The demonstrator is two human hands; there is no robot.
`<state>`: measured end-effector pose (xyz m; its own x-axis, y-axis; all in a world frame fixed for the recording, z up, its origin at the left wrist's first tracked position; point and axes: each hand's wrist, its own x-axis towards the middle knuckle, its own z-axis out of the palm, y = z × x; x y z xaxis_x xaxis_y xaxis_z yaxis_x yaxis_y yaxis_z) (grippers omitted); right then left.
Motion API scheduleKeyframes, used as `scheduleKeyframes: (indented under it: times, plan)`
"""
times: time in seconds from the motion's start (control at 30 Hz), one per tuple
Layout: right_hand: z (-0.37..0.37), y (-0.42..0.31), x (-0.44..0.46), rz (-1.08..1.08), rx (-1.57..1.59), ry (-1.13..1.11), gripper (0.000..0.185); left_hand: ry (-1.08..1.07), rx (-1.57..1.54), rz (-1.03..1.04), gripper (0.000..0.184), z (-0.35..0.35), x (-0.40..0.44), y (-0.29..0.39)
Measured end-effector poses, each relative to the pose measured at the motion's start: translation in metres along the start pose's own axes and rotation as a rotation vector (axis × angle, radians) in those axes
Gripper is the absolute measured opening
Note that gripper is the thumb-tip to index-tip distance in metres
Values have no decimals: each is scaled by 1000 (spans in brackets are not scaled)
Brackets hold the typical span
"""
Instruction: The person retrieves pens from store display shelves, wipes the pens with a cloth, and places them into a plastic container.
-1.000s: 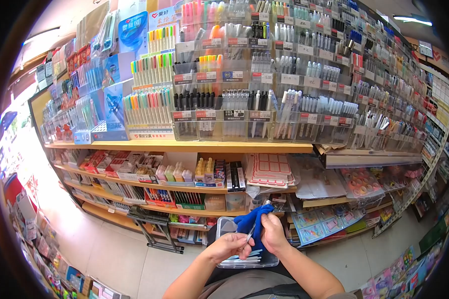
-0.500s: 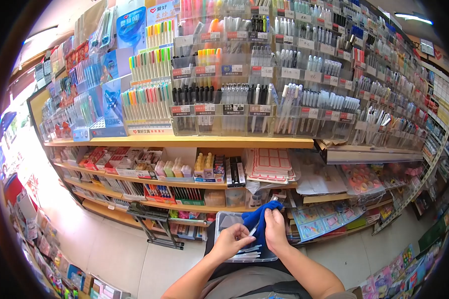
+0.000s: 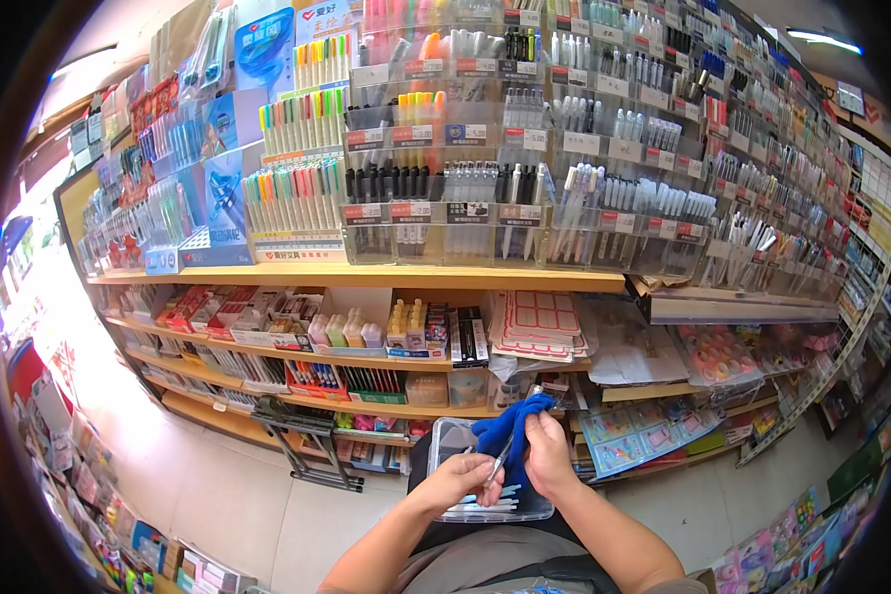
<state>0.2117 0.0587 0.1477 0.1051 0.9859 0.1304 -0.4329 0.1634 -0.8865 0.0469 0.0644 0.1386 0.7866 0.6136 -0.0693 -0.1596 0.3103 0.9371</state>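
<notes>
A clear plastic box (image 3: 543,511) sits on my lap with several white and light-blue pens (image 3: 490,505) lying in it. My left hand (image 3: 457,481) is closed, pinching a slim pen (image 3: 503,458) that slants up over the box. A bunched blue cloth (image 3: 510,428) is gripped in my right hand (image 3: 548,453), just beside the pen. Folds of the cloth hang over the box's far part, and the pen's upper end lies against them. What the cloth covers cannot be made out.
Tiered clear racks of pens (image 3: 445,213) rise in front above a wooden shelf edge (image 3: 366,278). Lower shelves hold boxed stationery and a stack of red-framed label sheets (image 3: 537,322). A folding stool (image 3: 307,445) stands on the tiled floor to the left. More goods line both sides.
My left hand has shifted slightly, and the pen in it now shows more plainly, slanting up against the cloth. The blue cloth has moved a little in my right hand.
</notes>
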Motion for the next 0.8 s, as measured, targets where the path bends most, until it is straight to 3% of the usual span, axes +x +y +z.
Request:
scheduleKeyframes:
  times: [0.07,0.3,0.47,0.8]
  plan:
    - [-5,5,3,6,14,-24,24,17,-68,-11,25,0,-2,2]
    - [8,-10,-3,4,6,-31,19,231,139,75,15,7,4,1]
    - [7,-10,-2,-65,-76,-13,17,11,-28,13,27,-4,1,0]
    - [1,-1,1,167,296,-43,25,-134,-357,26,36,-13,-2,2]
